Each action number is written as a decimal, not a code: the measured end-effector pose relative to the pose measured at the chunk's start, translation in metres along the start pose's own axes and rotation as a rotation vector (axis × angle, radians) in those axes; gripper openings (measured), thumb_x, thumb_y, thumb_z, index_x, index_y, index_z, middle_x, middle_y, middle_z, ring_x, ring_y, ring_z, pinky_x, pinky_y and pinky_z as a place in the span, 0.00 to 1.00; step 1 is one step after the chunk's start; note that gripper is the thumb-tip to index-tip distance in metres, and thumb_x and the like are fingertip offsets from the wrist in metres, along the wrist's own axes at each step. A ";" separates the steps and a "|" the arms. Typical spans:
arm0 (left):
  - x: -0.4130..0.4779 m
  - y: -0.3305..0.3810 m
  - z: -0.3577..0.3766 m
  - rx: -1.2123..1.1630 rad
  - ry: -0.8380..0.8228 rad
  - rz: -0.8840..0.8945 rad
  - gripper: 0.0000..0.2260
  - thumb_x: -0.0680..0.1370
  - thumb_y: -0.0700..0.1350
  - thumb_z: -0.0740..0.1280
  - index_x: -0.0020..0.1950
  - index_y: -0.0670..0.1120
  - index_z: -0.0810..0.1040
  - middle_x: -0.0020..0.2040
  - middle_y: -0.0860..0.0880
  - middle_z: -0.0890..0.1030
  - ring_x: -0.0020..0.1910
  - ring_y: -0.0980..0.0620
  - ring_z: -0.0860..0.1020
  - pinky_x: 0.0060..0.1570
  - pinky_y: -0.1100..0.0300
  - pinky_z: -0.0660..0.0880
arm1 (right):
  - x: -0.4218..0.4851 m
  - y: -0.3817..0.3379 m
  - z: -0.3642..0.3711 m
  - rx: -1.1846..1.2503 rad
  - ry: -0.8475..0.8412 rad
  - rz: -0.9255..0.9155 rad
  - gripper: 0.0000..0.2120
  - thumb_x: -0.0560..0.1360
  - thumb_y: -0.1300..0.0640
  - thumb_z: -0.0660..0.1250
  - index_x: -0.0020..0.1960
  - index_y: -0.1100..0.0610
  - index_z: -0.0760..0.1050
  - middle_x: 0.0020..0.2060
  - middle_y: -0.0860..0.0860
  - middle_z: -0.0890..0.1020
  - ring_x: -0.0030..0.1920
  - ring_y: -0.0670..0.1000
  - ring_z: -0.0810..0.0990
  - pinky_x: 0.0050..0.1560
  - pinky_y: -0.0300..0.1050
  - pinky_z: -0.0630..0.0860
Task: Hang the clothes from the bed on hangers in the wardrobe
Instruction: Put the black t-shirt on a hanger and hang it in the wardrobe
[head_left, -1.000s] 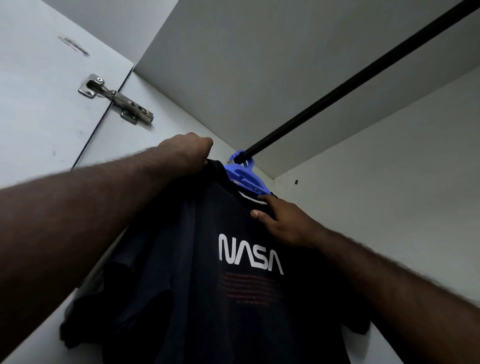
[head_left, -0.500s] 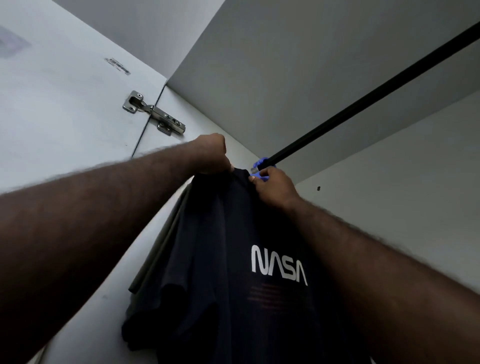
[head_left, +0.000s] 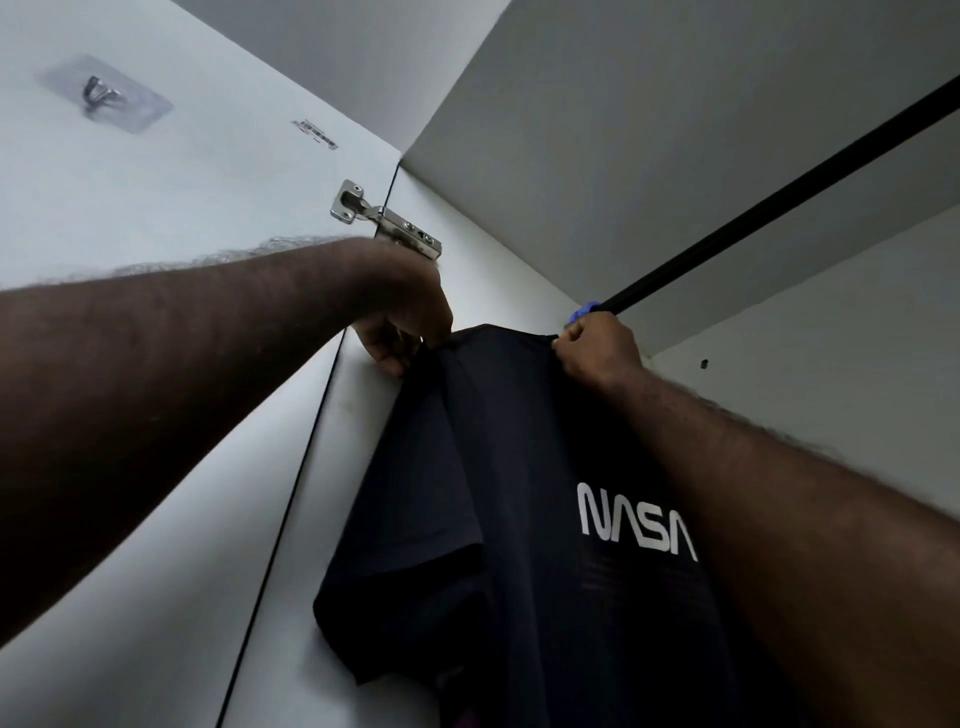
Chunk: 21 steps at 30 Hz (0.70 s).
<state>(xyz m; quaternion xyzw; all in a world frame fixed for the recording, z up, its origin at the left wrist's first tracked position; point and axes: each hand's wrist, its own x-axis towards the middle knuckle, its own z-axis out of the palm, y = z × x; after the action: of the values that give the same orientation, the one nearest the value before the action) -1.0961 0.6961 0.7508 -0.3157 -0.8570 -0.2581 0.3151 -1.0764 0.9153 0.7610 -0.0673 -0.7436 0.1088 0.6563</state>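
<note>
**A:** Head view. What's the garment?
**B:** Dark navy T-shirt (head_left: 519, 493), soft matte knit, rounded white NASA lettering on the chest, short sleeve drooping lower left. It hangs inside the wardrobe (head_left: 623, 130), top edge just under the straight black rod (head_left: 779, 208).
**A:** Hanger?
**B:** Blue plastic hanger (head_left: 584, 312). Only a curved bit shows, touching the rod above the right hand (head_left: 597, 348).
**A:** Grips?
**B:** Left hand (head_left: 400, 332) has its fingers (head_left: 384, 358) curled, pinching the shirt's shoulder. Right-hand fingers are curled tight, pinching the collar edge just below the hanger.
**A:** Anything else?
**B:** Shiny metal hinge (head_left: 387, 218) on the smooth white door (head_left: 156, 208). Clear stick-on hook (head_left: 101, 96) higher up.
</note>
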 end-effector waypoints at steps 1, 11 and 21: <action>0.000 -0.002 0.001 0.000 0.002 -0.003 0.05 0.79 0.37 0.64 0.49 0.36 0.77 0.46 0.39 0.79 0.34 0.47 0.78 0.30 0.60 0.79 | -0.001 0.000 0.003 -0.022 0.029 0.000 0.08 0.78 0.58 0.62 0.51 0.59 0.78 0.52 0.59 0.81 0.53 0.60 0.79 0.46 0.43 0.70; -0.037 -0.021 0.029 -0.112 0.022 0.053 0.06 0.78 0.38 0.67 0.50 0.36 0.75 0.38 0.40 0.79 0.35 0.43 0.80 0.35 0.55 0.81 | -0.053 -0.019 0.028 0.059 0.159 -0.254 0.08 0.78 0.50 0.63 0.52 0.54 0.70 0.43 0.51 0.78 0.45 0.55 0.77 0.44 0.49 0.73; -0.065 -0.037 0.041 -0.546 0.240 0.255 0.07 0.77 0.32 0.63 0.48 0.43 0.69 0.33 0.43 0.74 0.30 0.45 0.76 0.39 0.49 0.81 | -0.098 0.005 0.031 -0.058 -0.081 -0.465 0.32 0.75 0.35 0.63 0.75 0.45 0.63 0.74 0.48 0.66 0.70 0.53 0.70 0.68 0.52 0.70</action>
<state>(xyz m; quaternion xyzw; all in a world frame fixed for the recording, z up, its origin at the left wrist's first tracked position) -1.0982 0.6728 0.6687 -0.4606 -0.6664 -0.4723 0.3474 -1.0946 0.8936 0.6623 0.0915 -0.7677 -0.0643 0.6310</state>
